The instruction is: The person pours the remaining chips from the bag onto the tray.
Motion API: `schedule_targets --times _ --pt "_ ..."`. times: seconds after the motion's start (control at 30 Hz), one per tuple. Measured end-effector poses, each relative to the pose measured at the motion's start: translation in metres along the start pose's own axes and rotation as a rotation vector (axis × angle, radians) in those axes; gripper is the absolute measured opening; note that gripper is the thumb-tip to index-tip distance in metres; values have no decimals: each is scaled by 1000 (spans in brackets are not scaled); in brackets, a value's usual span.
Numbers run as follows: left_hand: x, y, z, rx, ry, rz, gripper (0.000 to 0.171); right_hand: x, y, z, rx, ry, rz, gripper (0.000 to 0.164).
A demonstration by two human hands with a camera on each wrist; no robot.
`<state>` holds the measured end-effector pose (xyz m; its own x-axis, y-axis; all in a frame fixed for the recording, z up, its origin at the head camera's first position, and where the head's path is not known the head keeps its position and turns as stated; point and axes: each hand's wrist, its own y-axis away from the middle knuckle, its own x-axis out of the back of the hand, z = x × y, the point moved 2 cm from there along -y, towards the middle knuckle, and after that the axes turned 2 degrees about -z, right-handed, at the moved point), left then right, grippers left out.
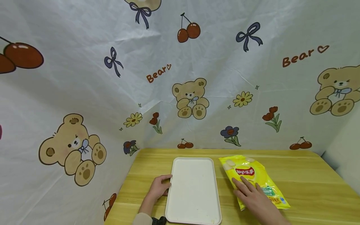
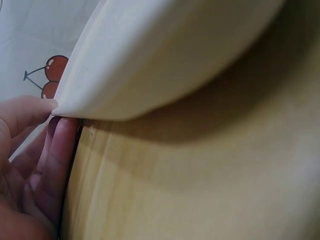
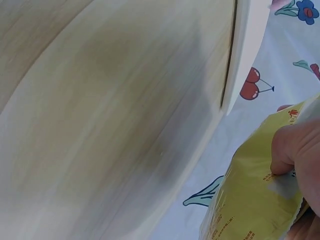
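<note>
A white rectangular tray [image 1: 194,190] lies on the wooden table, its long side running away from me. My left hand [image 1: 158,189] pinches the tray's left rim; in the left wrist view the thumb [image 2: 35,112] is on the rim and the fingers [image 2: 59,155] are underneath. To the right of the tray is a yellow Lay's potato chip bag [image 1: 260,175], printed front up. My right hand [image 1: 253,197] grips it, fingers spread over the front, while the right wrist view shows the thumb [image 3: 290,150] against the bag's other face.
The wooden table [image 1: 317,175] ends at a white cloth backdrop [image 1: 219,65] printed with bears, cherries, flowers and bows. Cloth also rises along the left side. A black band [image 1: 159,220] is at my left wrist.
</note>
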<state>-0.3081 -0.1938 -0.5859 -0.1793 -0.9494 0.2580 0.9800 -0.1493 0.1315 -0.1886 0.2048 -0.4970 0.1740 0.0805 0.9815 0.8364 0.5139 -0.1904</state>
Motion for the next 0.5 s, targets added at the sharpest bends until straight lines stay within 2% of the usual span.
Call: schedule_targets --times 0.17,0.37,0.5 --pt "-1 1 0 -9 13 -11 44 0 -2 -4 4 -5 -21 87" --pt "-2 2 1 -7 17 -14 44 0 -4 -8 14 -33 -21 103" --pt "-1 3 2 -19 -3 -3 43 2 -7 -13 41 -31 -3 101"
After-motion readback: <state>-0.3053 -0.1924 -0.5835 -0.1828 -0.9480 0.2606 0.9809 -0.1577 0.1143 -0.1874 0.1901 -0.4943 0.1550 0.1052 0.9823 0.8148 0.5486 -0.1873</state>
